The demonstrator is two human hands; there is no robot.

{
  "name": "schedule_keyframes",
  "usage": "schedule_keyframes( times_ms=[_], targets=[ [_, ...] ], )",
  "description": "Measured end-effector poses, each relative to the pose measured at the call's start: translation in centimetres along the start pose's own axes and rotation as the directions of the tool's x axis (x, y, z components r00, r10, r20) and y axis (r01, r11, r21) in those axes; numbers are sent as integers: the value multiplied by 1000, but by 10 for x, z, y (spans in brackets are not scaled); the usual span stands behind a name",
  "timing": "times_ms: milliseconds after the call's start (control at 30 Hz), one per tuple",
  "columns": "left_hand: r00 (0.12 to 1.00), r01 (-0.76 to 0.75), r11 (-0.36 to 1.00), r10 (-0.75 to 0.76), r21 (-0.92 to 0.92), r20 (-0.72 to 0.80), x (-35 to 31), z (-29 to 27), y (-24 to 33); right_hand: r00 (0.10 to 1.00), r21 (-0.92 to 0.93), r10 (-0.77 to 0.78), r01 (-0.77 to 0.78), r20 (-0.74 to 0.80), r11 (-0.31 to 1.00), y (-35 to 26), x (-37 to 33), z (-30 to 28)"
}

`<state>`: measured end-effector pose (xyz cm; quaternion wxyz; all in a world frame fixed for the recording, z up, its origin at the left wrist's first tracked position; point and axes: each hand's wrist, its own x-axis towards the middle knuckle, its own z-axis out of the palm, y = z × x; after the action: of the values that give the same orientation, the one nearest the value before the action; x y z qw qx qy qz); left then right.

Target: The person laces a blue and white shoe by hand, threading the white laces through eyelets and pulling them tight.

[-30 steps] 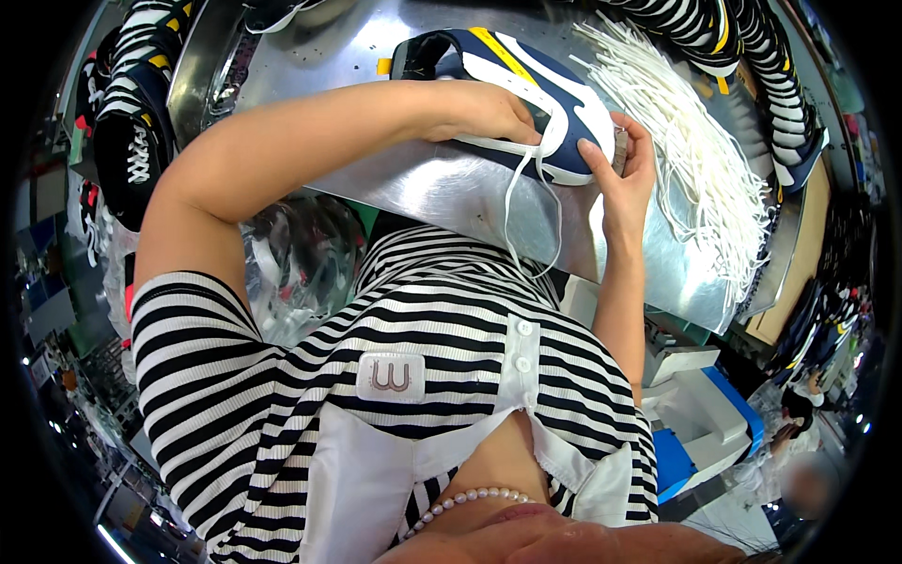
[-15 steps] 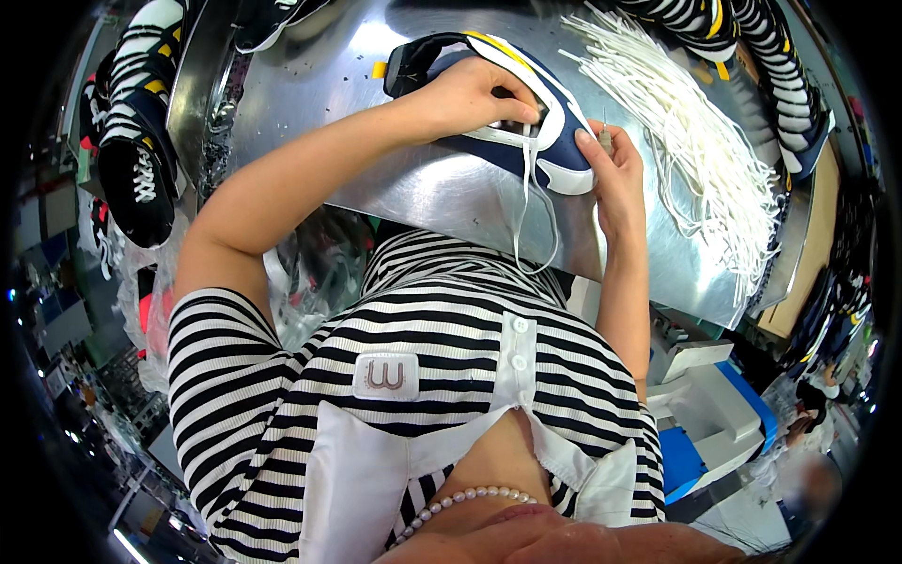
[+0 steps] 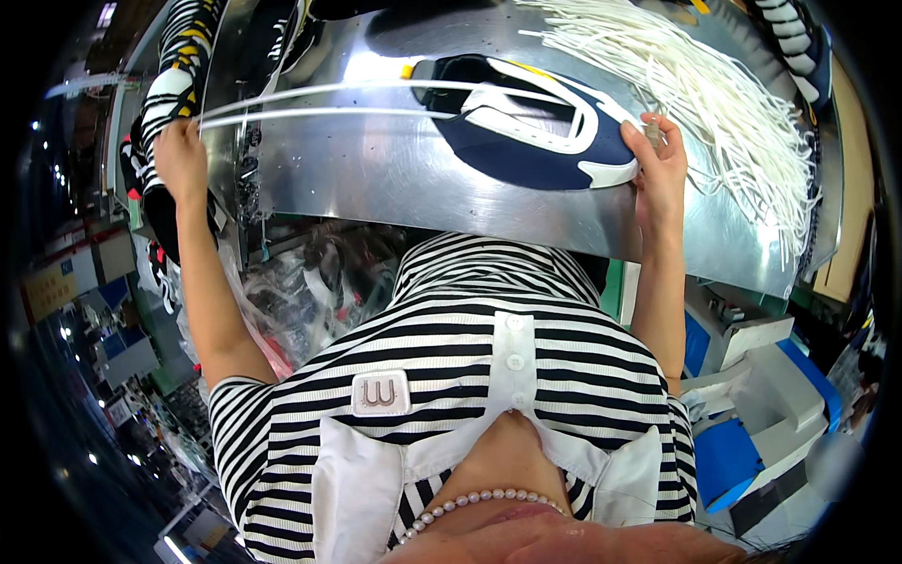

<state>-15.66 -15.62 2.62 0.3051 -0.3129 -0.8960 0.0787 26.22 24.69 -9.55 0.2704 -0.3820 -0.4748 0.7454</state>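
A navy shoe upper [image 3: 512, 167] with white trim and a yellow tab lies on the metal table in front of me, toe to the right. My right hand [image 3: 663, 155] pinches its toe; a small slim object pokes up between those fingers, too small to name. Through the eyelets at the front of the upper's opening runs a white shoelace [image 3: 338, 112]. Its two strands stretch taut to the left, over the heel side, into my left hand [image 3: 181, 158], which is closed round them beyond the table's left part.
A heap of loose white laces [image 3: 723, 122] covers the right side of the metal table [image 3: 348, 179]. Striped and black shoe uppers [image 3: 174, 94] stand in a row at left. Clear plastic bags [image 3: 324, 282] hang below the near edge. A white-and-blue container [image 3: 789, 395] sits at lower right.
My left hand has moved from the upper's opening far to the left, drawing the lace out straight. The lace loop that hung over the near edge is gone. My right hand stays at the toe.
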Motion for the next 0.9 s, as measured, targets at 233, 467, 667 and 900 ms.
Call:
schedule_keyframes(
  times_ms=[233, 467, 667, 900],
  targets=[
    [896, 8, 215, 432, -976, 103, -4, -101, 212, 939, -803, -325, 276, 109, 528, 2, 3, 19],
    [824, -429, 150, 470, -891, -317, 31, -111, 309, 921, -356, -367, 389, 129, 850, -23, 1, 7],
    [862, -274, 68, 460, -959, -213, 18, -88, 344, 896, -189, -296, 370, 331, 910, -22, -8, 60],
    [761, -70, 393, 615, -917, 206, -1, -69, 296, 906, 390, -147, -22, 398, 920, -53, -23, 49]
  ],
)
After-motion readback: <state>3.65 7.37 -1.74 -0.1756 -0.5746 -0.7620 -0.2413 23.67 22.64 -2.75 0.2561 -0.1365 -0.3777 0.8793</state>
